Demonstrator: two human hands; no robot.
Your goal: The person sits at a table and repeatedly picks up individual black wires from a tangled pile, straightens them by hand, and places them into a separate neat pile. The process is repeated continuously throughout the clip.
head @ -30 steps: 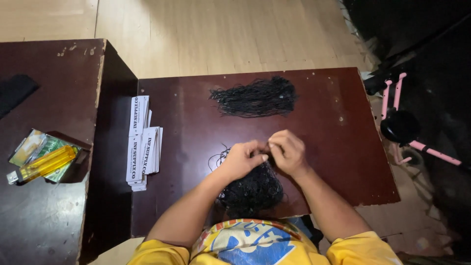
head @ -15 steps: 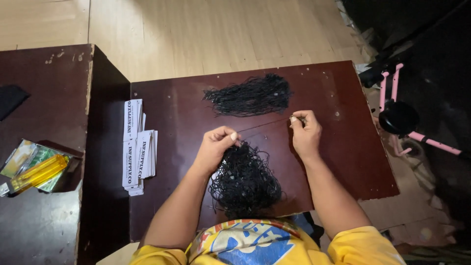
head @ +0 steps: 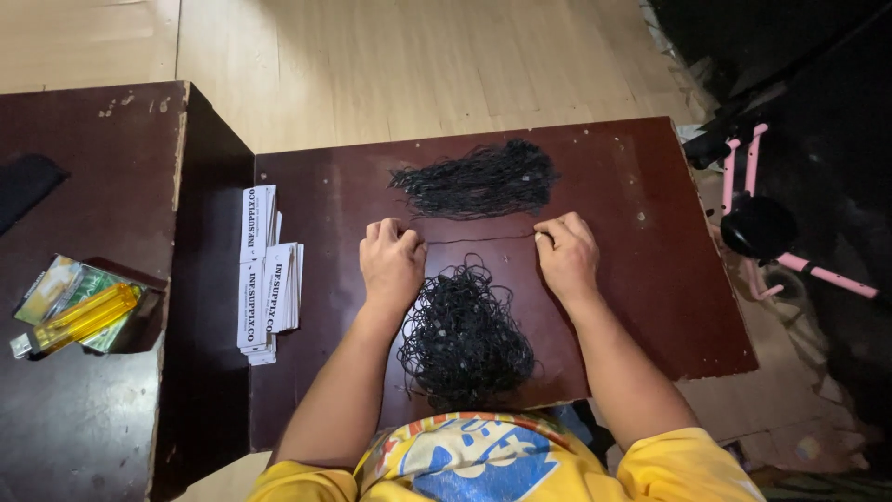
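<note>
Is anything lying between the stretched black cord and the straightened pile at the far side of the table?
Nothing visible: the cord, held taut between left hand and right hand, faces the far pile across bare table.

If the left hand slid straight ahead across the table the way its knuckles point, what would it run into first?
Probably the straightened bundle of black cords lying just beyond the left hand. The taut cord it holds runs sideways to the right hand, not ahead. Bare table lies between, so the bundle's left end comes first, though barely.

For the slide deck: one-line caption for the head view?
Left hand and right hand stretch a thin black cord taut between two black cord piles on a dark table.
</note>
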